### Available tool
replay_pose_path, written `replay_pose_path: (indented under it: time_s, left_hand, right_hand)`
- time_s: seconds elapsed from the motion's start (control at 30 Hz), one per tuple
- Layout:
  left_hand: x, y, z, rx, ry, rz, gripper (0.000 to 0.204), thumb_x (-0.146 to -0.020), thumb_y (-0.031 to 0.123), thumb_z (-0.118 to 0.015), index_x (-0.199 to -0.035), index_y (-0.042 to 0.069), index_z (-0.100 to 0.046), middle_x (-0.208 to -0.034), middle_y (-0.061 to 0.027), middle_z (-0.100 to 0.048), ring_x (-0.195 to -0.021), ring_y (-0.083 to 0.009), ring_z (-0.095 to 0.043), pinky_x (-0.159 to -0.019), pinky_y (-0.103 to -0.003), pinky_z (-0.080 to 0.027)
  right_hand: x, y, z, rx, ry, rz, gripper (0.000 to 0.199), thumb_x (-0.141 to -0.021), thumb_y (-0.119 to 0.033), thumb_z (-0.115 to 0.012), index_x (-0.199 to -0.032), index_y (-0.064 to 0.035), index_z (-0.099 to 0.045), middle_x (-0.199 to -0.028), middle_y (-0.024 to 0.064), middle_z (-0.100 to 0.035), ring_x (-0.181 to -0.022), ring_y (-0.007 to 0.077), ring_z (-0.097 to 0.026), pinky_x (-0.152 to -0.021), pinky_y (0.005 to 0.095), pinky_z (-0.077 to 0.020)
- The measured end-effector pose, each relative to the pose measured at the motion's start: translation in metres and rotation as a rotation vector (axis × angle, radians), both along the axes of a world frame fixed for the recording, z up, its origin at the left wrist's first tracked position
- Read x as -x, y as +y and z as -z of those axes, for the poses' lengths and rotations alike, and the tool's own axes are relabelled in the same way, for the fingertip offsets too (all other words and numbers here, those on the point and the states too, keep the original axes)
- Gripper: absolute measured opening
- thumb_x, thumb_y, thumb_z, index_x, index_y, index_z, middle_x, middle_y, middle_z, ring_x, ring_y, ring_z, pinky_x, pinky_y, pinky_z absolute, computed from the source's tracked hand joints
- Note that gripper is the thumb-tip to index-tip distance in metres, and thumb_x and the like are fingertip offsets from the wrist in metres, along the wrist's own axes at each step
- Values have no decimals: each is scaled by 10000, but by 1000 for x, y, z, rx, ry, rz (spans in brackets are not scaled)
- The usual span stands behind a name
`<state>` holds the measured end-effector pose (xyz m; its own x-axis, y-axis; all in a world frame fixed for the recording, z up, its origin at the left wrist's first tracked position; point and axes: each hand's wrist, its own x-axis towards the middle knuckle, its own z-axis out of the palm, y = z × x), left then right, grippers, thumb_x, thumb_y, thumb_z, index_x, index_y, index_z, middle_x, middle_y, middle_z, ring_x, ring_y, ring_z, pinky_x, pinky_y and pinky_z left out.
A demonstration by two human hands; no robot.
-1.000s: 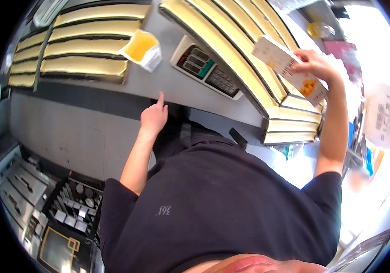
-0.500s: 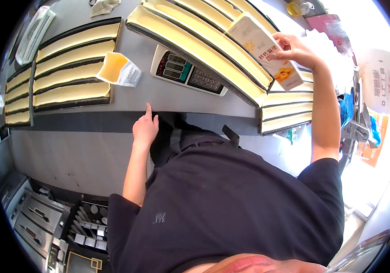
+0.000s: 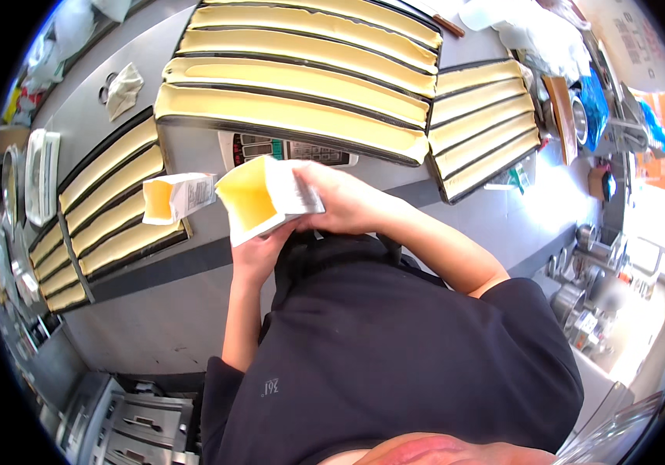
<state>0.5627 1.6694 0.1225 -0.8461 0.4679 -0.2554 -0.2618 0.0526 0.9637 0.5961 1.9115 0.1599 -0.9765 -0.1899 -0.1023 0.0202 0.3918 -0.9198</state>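
Both of my hands hold an opened paper carton (image 3: 297, 194) in front of my waist. Its cut top faces up toward me and shows a yellow inside. My right hand (image 3: 340, 198) wraps around the carton's right side, fingers partly hidden behind it. From below, my left hand (image 3: 259, 254) grips it, most of the fingers hidden by the carton. Just left of it on the counter is a second opened carton (image 3: 193, 192), also yellow inside. A digital scale (image 3: 313, 153) sits behind, partly covered by a large black tray (image 3: 293, 133) with long pale-yellow strips.
More black trays of yellow strips lie on the left (image 3: 115, 198) and right (image 3: 483, 124). A cloth (image 3: 124, 91) and stacked white containers (image 3: 41, 178) are at the far left. Plastic bags (image 3: 545, 46) and a wooden board (image 3: 561, 116) stand at the far right.
My right hand has brought the carton from above the right trays to in front of me, tilting its open top toward me. My left hand, earlier free with a finger extended, now holds it too.
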Motion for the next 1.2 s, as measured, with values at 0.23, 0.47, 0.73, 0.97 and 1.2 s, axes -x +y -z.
replay_pose_path:
  time_s: [0.23, 0.47, 0.73, 0.97, 1.2]
  left_hand:
    - [-18, -49, 66, 345, 239, -283, 659, -960, 56, -894, -1518, -35, -556, -1455, -164, -664, -1309, -264, -673, -1115, -403, -547]
    - [-19, -20, 87, 495, 304, -546, 660, -979, 88, -892, -1515, -52, -533, -1460, -204, -623, -1295, -324, -668, -1103, -435, -543]
    - [-21, 8, 101, 727, 311, -750, 421, -1019, 153, -869, -1366, -42, -732, -1313, -166, -818, -1196, -287, -795, -1044, -435, -609]
    - [-36, 11, 133, 579, 253, -899, 684, -993, 212, -914, -1502, -61, -547, -1367, -216, -735, -1100, -274, -778, -945, -413, -626]
    - [-76, 32, 121, 777, 340, -941, 613, -1025, 240, -886, -1447, -35, -535, -1136, -103, -669, -830, -148, -623, -768, -305, -559]
  right_hand:
    - [-17, 159, 25, -625, 175, 743, 140, -985, -137, -780, -1041, -9, -773, -1008, 145, -726, -898, 288, -729, -826, 399, -591]
    - [-16, 256, 45, -861, -82, 607, 153, -977, -235, -799, -1034, -98, -761, -1088, 112, -756, -984, 355, -751, -871, 474, -597]
    - [-13, 267, 49, -876, -84, 437, 184, -962, -260, -811, -1002, -90, -752, -1078, 122, -744, -998, 363, -748, -859, 482, -605]
    - [-8, 266, 54, -869, -45, 377, 155, -948, -202, -813, -941, -64, -743, -992, 126, -729, -931, 351, -737, -830, 471, -582]
    - [-1, 278, 51, -624, -176, 419, 194, -938, -189, -791, -934, 1, -754, -872, 118, -773, -803, 225, -752, -773, 387, -597]
